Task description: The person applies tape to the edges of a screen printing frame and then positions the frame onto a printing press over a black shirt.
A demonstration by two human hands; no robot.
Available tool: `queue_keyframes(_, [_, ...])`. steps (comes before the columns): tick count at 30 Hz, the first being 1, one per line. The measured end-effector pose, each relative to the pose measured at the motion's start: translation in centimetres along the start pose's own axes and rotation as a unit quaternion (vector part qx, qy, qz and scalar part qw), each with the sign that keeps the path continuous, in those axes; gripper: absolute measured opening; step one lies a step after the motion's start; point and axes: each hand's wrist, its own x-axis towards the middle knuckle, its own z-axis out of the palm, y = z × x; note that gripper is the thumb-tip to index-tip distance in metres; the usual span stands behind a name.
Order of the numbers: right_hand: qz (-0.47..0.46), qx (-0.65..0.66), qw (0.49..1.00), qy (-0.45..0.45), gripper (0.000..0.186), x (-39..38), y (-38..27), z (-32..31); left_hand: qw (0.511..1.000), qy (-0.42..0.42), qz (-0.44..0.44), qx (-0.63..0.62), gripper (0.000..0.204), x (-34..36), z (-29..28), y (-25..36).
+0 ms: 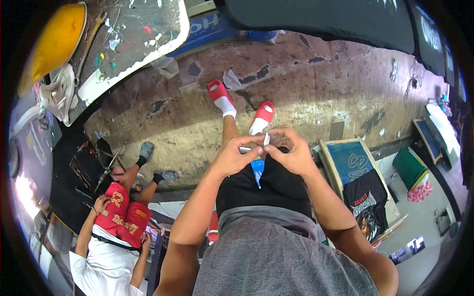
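Observation:
Both of my hands meet above my lap, their fingertips close together. My left hand (238,154) is closed, with a small white piece (244,150) showing between thumb and fingers. A narrow white strip (267,138) stands up in the pinch of my right hand (290,149). Whether the two white bits are one piece is unclear; they look like paper or card. Just below the fingers lies a pointed blue piece (257,170) against my black shorts (286,190); its upper end is hidden by the hands.
A paint-spattered table (143,37) with a wrench (91,44) and a yellow round object (53,44) stands at upper left. Another person in red shorts (121,214) sits at left. Wooden-framed screens (351,160), a black printed shirt (366,204) and a green bin (410,167) are at right.

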Motion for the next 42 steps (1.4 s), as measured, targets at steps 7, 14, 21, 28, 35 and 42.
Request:
queue_keyframes(7, [0.038,0.014,0.999,0.000,0.022,0.0,0.9,0.2,1.000,0.026,0.006,0.007,0.030,-0.5,0.1,-0.5])
queue_keyframes(14, [0.077,-0.039,0.982,0.166,0.019,2.1,1.0,-3.7,0.998,0.053,-0.043,-0.014,0.032,-3.8,-3.4,-1.4])
queue_keyframes(21, [0.077,-0.105,0.986,0.103,0.019,2.0,0.0,-5.5,0.945,0.319,0.058,0.054,0.036,-9.6,-6.9,6.3])
queue_keyframes(28, [0.079,-0.107,0.987,0.093,0.019,2.7,0.4,-2.4,0.577,0.575,0.345,0.467,0.041,-11.3,-13.9,18.5])
queue_keyframes(35, [0.074,-0.078,0.991,0.079,0.017,2.3,0.7,-1.1,0.603,0.451,0.297,0.587,0.049,-9.6,-15.1,18.7])
queue_keyframes(42, [0.087,-0.079,0.990,0.085,0.017,1.9,0.2,-2.1,0.631,0.424,0.250,0.600,0.050,-9.6,-15.2,18.7])
